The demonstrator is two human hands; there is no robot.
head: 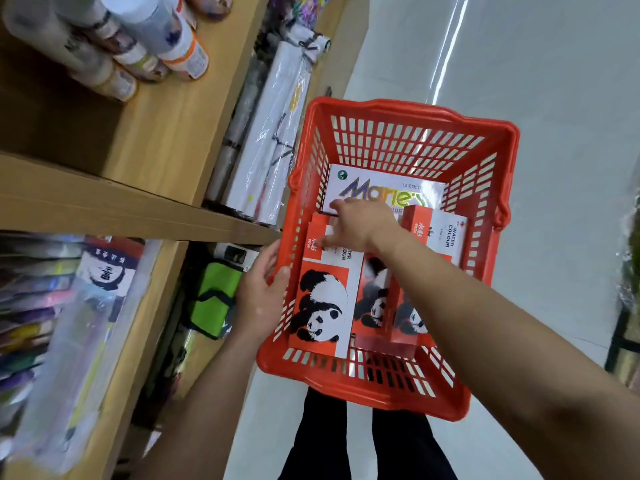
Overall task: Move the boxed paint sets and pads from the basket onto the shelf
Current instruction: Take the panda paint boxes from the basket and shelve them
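Left hand (263, 289) seen clamped on the left wall of the red basket (408, 116), thumb inside the mesh, fingers outside; the basket is held up against the shelf edge. Right hand (360, 225) is reached down into the basket with fingers spread, tips laid on the upper end of the flat panda box (325, 306); whether that box is actually gripped cannot be told, since the fingertips are blurred. The panda box is lying face up along the basket's left side, red and white, marked WATER COLOUR. Just beside it, two more red boxes (375, 296) with pandas are stood on edge, partly hidden by the right forearm. Another water colour box (446, 233) is propped at the right wall. A white box (381, 192) with large coloured lettering is laid flat at the far end, partly covered by the right hand. All boxed sets noted inside the basket, none on the wooden shelf (138, 209). On the upper board, a cluster of cans (156, 39) is stored on its side. Rolled paper (270, 133) in clear wrap is stacked behind the shelf edge. A green pouch (214, 296) is seen lower down. Pale floor (519, 64) beyond; dark trousers (325, 445) below the basket.
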